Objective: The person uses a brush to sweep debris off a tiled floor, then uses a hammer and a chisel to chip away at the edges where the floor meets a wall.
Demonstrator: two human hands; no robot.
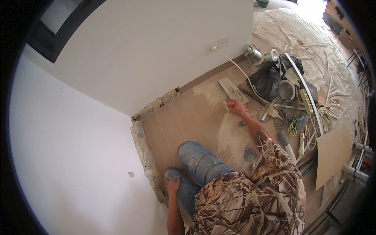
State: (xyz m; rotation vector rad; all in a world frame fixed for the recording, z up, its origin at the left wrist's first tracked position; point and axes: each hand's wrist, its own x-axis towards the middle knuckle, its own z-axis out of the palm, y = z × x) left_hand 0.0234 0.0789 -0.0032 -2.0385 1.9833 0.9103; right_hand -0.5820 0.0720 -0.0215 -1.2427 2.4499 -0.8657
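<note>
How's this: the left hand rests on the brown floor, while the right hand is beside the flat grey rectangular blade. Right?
No: in the head view, the left hand rests on the blue denim trouser knee, not the brown floor. The right hand is indeed beside the flat grey rectangular blade.

Brown floor (176, 117) on my feed, pale dusty patches (226, 133). Directly on it I log: flat trowel (229, 87), black plastic bag (265, 84), white cord (247, 77), crumpled sheet (284, 29) farther off.

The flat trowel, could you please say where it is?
The flat trowel is right of centre in the head view, beyond the right hand and left of the black plastic bag.
</note>
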